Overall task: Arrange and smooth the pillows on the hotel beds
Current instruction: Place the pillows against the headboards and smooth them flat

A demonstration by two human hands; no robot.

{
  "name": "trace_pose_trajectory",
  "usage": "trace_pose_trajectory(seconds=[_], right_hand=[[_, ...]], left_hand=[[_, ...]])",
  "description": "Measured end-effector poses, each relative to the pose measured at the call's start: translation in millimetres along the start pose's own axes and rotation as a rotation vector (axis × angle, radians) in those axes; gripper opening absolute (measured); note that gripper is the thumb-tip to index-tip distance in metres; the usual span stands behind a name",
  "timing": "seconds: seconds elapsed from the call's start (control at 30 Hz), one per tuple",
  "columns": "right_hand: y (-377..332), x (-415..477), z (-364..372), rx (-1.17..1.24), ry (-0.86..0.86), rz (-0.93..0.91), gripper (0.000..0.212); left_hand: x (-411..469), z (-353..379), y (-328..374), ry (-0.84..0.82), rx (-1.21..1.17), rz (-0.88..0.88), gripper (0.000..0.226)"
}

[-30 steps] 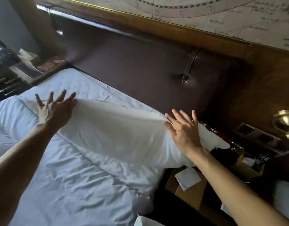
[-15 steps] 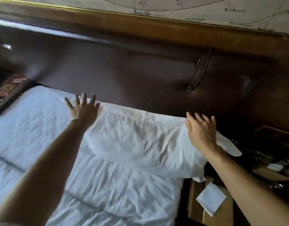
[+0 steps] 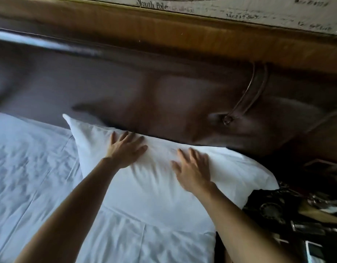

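A white pillow lies flat at the head of the bed, its far edge against the dark padded headboard. My left hand rests palm down on the pillow's upper middle, fingers spread. My right hand presses flat on the pillow just to the right of it, fingers apart. Neither hand grips the fabric. The pillow's right corner hangs over the side of the bed. White wrinkled bedding covers the mattress to the left and below.
A dark bedside table with a cluttered top stands right of the bed. A strap with a metal stud hangs on the headboard. A wooden rail and a map print run above it.
The pillow has dropped flat against the headboard. Both hands have moved from its outer ends toward its middle and now lie close together on top of it.
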State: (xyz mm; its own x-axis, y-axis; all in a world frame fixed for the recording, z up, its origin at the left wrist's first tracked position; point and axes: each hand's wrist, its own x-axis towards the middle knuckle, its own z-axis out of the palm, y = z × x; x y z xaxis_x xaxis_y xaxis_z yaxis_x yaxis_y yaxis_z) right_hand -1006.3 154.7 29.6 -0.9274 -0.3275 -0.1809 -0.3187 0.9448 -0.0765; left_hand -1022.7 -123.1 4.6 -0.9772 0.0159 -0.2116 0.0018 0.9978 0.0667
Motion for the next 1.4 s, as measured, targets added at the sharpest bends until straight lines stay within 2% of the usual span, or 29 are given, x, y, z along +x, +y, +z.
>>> trace_pose_trajectory(seconds=[0.13,0.23,0.4,0.63,0.83,1.0,1.17,1.4], right_hand=[[83.7,-19.4,6.8,-0.071,0.053,0.232,0.063],[127.5,-35.7,5.8,0.008,-0.032,0.370,0.076],[139.7,-35.6,0.9,-0.122,-0.112,0.393,0.079],[123.6,-33.2,-20.3,-0.275,-0.130,0.393,0.073],[101.3,-33.0,-48.8,-0.248,-0.071,0.244,0.067],[81.3,-46.0,-76.0,-0.123,0.018,-0.063,0.063],[76.2,-74.7,-87.4,-0.021,-0.020,-0.329,0.068],[94.6,-107.8,-86.8,-0.053,-0.043,-0.494,0.074]], left_hand=[[14.8,-1.5,-57.5,-0.032,0.036,-0.182,0.067],[16.2,-3.0,-80.0,-0.054,0.066,-0.233,0.075],[16.2,-14.8,-79.3,-0.119,0.111,-0.330,0.068],[-27.8,-28.3,-30.8,0.041,0.001,-0.345,0.074],[-97.2,-24.7,29.0,0.017,-0.042,-0.396,0.075],[-156.2,-28.2,80.6,0.036,-0.030,-0.464,0.073],[-209.9,-40.7,134.7,0.106,-0.023,-0.562,0.074],[-285.5,-50.1,221.1,0.190,-0.071,-0.777,0.073]])
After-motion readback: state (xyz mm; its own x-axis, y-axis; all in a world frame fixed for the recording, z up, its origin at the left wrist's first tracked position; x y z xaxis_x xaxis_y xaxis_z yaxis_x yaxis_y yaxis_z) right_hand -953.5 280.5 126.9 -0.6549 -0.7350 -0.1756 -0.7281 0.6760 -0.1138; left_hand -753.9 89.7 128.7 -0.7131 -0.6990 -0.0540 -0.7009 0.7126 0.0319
